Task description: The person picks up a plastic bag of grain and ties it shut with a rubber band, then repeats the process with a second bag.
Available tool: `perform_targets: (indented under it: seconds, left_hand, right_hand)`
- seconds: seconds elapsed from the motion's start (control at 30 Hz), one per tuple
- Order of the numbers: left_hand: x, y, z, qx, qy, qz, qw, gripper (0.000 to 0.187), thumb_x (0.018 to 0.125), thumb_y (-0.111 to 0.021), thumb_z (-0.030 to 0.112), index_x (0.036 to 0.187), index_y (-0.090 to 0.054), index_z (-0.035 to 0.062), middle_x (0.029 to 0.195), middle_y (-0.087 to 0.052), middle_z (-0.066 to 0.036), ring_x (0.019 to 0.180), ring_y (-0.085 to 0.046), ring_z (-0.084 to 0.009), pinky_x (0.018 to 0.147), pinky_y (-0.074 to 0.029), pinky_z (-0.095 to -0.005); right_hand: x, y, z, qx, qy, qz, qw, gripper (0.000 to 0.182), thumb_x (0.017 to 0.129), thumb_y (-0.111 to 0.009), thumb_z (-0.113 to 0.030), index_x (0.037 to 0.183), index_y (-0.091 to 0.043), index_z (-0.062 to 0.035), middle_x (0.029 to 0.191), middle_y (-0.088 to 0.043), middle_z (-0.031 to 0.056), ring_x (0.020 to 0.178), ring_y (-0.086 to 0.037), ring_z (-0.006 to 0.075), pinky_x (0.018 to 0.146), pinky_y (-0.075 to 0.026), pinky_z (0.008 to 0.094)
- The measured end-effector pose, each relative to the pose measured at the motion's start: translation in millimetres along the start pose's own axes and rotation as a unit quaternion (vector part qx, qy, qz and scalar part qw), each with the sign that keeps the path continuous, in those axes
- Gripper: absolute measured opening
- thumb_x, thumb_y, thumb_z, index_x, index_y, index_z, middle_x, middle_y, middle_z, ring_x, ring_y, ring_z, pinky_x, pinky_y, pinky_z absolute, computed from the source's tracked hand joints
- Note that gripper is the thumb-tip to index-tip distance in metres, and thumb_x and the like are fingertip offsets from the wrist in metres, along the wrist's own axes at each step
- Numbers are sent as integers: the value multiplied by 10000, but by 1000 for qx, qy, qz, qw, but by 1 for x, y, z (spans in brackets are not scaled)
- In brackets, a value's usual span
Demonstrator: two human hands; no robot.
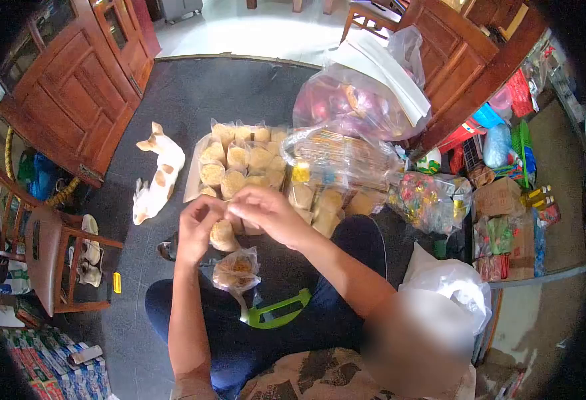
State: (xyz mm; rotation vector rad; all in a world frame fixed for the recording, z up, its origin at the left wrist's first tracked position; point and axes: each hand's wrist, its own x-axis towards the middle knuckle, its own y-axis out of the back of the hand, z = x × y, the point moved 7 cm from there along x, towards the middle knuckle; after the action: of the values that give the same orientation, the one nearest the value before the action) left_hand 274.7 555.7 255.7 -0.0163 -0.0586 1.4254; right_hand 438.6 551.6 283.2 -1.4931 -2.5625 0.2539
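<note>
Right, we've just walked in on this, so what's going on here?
A seated person has the left hand and right hand together at the top of a small filled bag; the exact grip is unclear. Similar bags stand in rows beyond. Another bag lies nearer the lap, and a cat lies off to the left.

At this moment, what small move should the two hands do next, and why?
Probably secure the top of the filled bag: the left hand and the right hand meet just above it, though their fingers hide whether it is closed. Similar filled bags stand grouped beyond.
</note>
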Motion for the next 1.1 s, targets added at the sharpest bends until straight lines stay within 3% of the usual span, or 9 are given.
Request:
perform_targets:
  seconds: [0.07,0.17,0.27,0.33,0.4,0.9,1.1]
  left_hand:
    - [0,-7,-15,-16,15,-37,999,122,944,-703,84,1035,-689,4,985,-720,-28,906,-646,-111,827,-501,-264]
    - [-2,-22,-17,-12,59,-70,996,123,945,-709,119,1025,-691,28,928,-692,-14,873,-636,-104,819,-495,-267]
    - [-5,-34,-13,-54,96,-106,988,146,966,-693,178,1014,-690,41,880,-662,-3,832,-615,-100,793,-484,-267]
    - [-5,-33,-8,-101,104,-70,987,167,982,-677,215,1001,-685,50,861,-648,1,815,-602,-98,782,-477,-265]
    - [-5,-30,-8,-126,103,-57,985,181,992,-666,236,992,-680,55,847,-638,4,803,-592,-97,778,-473,-264]
    - [-6,-28,4,-137,107,-48,984,155,993,-647,238,971,-640,84,871,-613,8,826,-583,-102,805,-467,-273]
    - [-6,-26,17,-143,101,-21,984,162,990,-657,230,1000,-662,68,865,-620,12,821,-574,-94,787,-467,-268]
  right_hand:
    - [-2,7,-10,20,16,35,999,188,1046,-644,-171,1156,-662,-20,1040,-736,49,1010,-673,114,883,-518,268]
    - [-1,16,-1,70,-6,63,996,178,1039,-652,-163,1148,-670,-24,1057,-740,57,1036,-681,122,903,-521,270]
    - [0,13,-3,85,15,59,994,133,1035,-656,-169,1125,-683,-74,1027,-737,21,763,-504,44,664,-378,211]
    - [1,11,-2,77,5,55,995,125,1039,-653,-185,1120,-681,-94,1001,-725,-2,643,-423,10,558,-310,183]
    - [0,9,2,69,-30,52,996,136,1043,-648,-192,1131,-676,-93,980,-704,-15,655,-433,16,566,-312,186]
    - [2,1,7,115,-25,-14,993,187,1056,-609,-176,1222,-586,-93,1051,-619,-10,752,-456,47,626,-322,203]
    - [2,7,2,122,-24,34,992,386,1053,-606,-167,1415,-493,-92,1233,-625,51,761,-495,68,635,-393,218]
